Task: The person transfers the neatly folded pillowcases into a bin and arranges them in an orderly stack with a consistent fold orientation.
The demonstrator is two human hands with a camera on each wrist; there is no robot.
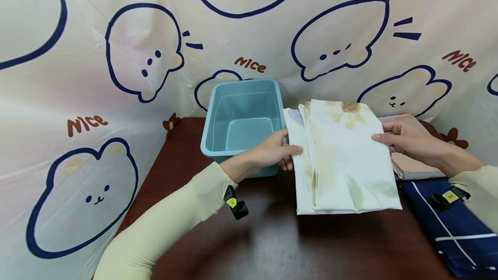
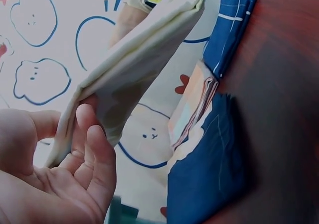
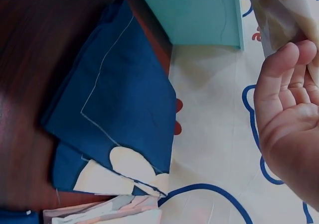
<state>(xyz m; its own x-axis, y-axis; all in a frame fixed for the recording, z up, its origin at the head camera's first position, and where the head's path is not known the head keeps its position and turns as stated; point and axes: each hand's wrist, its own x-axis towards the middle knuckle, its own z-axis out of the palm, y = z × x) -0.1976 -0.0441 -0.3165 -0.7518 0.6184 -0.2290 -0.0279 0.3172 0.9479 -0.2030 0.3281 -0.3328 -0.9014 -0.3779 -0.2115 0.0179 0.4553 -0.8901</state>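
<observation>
A folded white cloth (image 1: 350,154) with pale flowers and leaves is held up over the table between both hands. At its left edge the left hand (image 1: 274,148) pinches the folded layers, thumb in front and fingers behind. The right hand (image 1: 410,141) grips the opposite edge, its thumb on the near face. Seen from the left wrist, the cloth (image 2: 144,50) is a thick stack of layers tilted upward. Only one corner of the cloth (image 3: 274,15) appears in the right wrist view, by the fingertips.
A light blue bin (image 1: 246,84) stands at the back, left of the cloth. To the right lie a folded peach cloth (image 1: 418,168) and a navy cloth with white lines (image 1: 461,232). Another folded navy cloth (image 3: 124,94), with cream patches, is hidden in the head view.
</observation>
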